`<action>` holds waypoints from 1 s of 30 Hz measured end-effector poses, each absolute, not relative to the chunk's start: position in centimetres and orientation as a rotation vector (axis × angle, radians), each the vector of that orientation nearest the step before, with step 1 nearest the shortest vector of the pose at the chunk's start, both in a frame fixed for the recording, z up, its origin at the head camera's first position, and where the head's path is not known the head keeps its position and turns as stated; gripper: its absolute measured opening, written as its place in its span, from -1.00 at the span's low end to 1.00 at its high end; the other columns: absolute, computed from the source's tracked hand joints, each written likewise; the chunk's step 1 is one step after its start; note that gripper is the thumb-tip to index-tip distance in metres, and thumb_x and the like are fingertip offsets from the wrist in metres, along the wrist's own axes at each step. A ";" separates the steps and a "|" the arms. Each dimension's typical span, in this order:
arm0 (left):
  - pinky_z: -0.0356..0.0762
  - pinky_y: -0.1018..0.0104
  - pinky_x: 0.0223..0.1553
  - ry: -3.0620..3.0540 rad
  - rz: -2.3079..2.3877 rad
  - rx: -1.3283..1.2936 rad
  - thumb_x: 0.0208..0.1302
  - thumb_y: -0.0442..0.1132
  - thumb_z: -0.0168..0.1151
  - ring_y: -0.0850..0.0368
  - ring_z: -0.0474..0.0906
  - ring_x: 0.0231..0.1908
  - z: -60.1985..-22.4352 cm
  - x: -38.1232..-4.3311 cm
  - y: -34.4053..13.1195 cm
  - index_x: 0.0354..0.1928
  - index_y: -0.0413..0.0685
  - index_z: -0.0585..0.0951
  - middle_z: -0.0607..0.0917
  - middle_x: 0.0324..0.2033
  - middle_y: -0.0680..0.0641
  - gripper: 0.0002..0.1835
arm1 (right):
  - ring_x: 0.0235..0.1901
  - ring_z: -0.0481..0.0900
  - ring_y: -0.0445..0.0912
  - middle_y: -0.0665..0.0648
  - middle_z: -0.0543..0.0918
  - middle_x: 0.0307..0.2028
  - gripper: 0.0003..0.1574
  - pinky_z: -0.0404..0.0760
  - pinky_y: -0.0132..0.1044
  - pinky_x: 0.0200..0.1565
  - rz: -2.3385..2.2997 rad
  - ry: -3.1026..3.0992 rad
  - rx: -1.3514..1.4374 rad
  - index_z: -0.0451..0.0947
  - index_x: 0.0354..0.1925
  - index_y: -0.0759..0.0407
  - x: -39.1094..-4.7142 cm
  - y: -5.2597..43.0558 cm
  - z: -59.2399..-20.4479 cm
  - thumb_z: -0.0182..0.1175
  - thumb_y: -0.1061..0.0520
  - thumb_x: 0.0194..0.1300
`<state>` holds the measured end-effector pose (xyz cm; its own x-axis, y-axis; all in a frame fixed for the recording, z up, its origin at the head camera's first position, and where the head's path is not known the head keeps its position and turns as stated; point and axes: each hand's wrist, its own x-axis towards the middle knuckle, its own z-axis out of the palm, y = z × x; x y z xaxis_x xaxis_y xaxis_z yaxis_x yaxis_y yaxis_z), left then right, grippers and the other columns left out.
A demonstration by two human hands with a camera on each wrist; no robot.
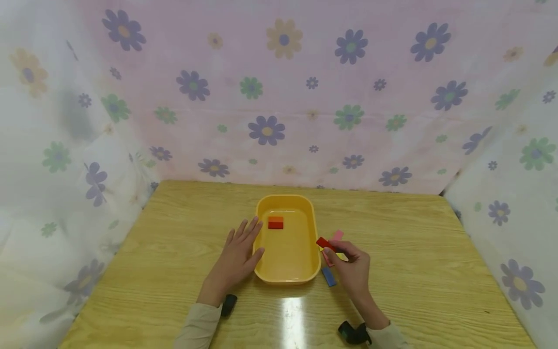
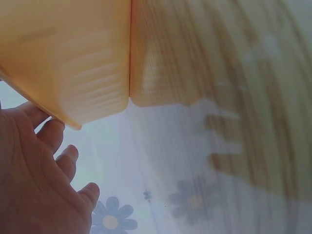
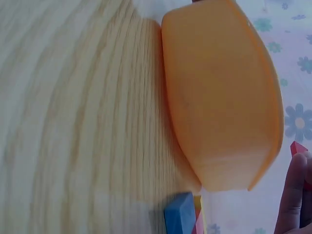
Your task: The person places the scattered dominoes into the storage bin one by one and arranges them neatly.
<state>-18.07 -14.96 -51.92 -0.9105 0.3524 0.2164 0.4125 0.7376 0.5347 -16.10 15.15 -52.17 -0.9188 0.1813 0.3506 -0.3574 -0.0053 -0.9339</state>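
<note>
A yellow plastic tub stands on the table, with one small block, orange on top and red on its side, lying inside towards the back left. My left hand rests at the tub's left rim, its fingers extended and spread. In the left wrist view, the fingertips meet the rim from outside. Thumb and fingers of my right hand pinch a red block just by the right rim. Under and around that hand lie a blue block, pink blocks and a yellow block, partly hidden.
The wooden table ends at a flowered cloth that hangs behind it and along both sides. Black devices sit at both wrists, low over the tabletop.
</note>
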 end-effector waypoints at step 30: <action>-0.20 -0.32 0.52 -2.854 -0.865 -0.608 0.53 0.04 0.07 -0.17 -0.10 0.60 -51.6 -18.0 -14.9 0.59 -0.01 0.18 0.09 0.60 0.03 -0.30 | -0.44 0.74 -0.19 0.24 0.82 -0.22 -0.55 0.50 -0.40 -0.58 2.142 -2.232 -0.007 0.71 0.07 0.22 -19.3 9.7 -47.5 0.49 0.23 0.18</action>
<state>-17.96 -14.91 -51.56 -0.9157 0.3460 0.2046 0.4014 0.7593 0.5122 -19.30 9.65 -47.50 -0.9988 0.0368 0.0316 -0.0300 0.0416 -0.9987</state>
